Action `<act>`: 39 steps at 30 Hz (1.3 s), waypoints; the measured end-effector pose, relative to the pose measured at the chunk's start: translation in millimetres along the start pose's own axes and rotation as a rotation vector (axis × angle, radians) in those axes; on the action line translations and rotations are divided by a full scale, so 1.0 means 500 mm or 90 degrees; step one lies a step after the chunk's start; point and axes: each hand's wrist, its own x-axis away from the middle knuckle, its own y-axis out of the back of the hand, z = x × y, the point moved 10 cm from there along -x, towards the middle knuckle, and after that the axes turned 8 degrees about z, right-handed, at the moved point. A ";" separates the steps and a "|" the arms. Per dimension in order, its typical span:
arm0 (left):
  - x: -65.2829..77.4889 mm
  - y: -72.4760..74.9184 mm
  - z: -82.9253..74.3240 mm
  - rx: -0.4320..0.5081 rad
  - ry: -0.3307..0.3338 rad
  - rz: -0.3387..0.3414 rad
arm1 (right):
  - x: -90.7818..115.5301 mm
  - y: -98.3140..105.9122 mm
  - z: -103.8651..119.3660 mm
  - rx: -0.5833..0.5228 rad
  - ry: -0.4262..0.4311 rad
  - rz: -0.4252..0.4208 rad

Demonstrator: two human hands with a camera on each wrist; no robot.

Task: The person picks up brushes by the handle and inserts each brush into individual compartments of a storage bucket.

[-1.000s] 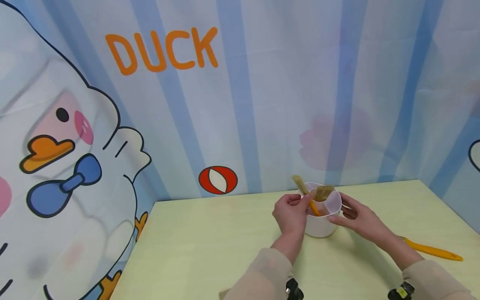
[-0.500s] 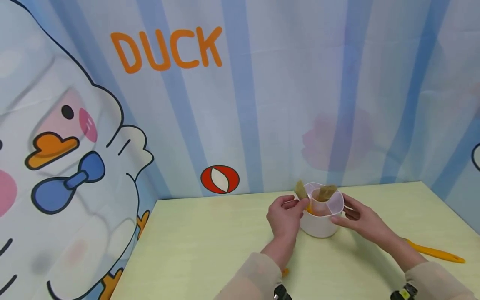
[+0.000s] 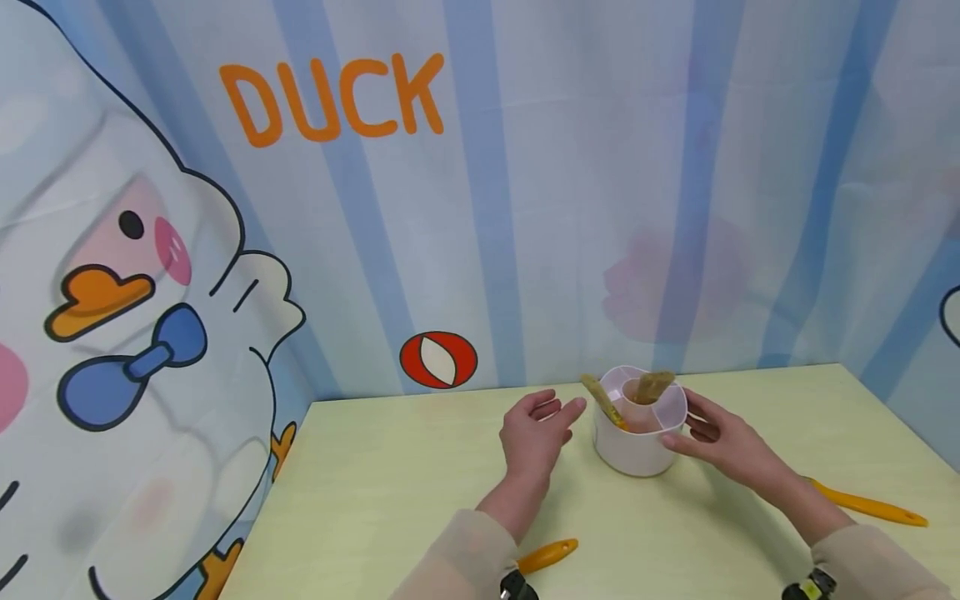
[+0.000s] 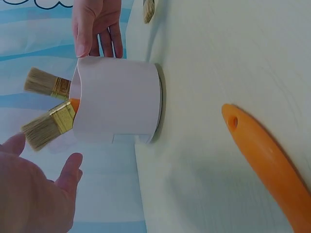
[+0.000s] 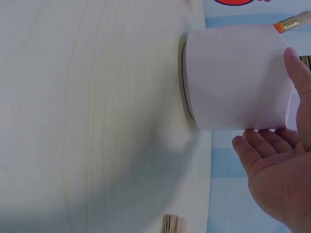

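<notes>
A white divided round holder (image 3: 637, 450) stands upright at the back right of the table. Two paintbrushes stand bristles up in it: one (image 3: 651, 387) in the middle ring, the other (image 3: 604, 402) leaning out over the left rim with its gold ferrule showing. My right hand (image 3: 723, 437) holds the holder's right side near the rim, thumb at the front and fingers round the far side. Left of the holder, my left hand (image 3: 534, 433) is apart from it, fingers loose and holding nothing. In the left wrist view this hand (image 4: 39, 191) is beside the leaning brush's bristles (image 4: 41, 132).
An orange-handled paintbrush (image 3: 870, 502) lies on the table (image 3: 405, 475) beyond my right forearm. Another orange handle (image 3: 550, 555) lies near my left sleeve, partly hidden by it. Behind the table hangs a striped blue cloth (image 3: 540, 208) with a printed duck.
My left hand has let go of the leaning paintbrush, which has sunk into the holder, and has drawn away left. The orange handle near my left sleeve has come into sight. My right hand has kept its place.
</notes>
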 end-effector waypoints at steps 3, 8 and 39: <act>-0.004 0.007 -0.001 -0.013 0.006 0.012 | 0.000 0.000 -0.001 0.002 -0.003 -0.003; -0.012 0.027 0.002 -0.037 0.005 0.026 | 0.003 -0.001 -0.001 0.005 -0.002 -0.007; -0.038 0.085 0.013 -0.283 -0.042 0.189 | 0.023 -0.002 -0.004 0.015 -0.007 -0.017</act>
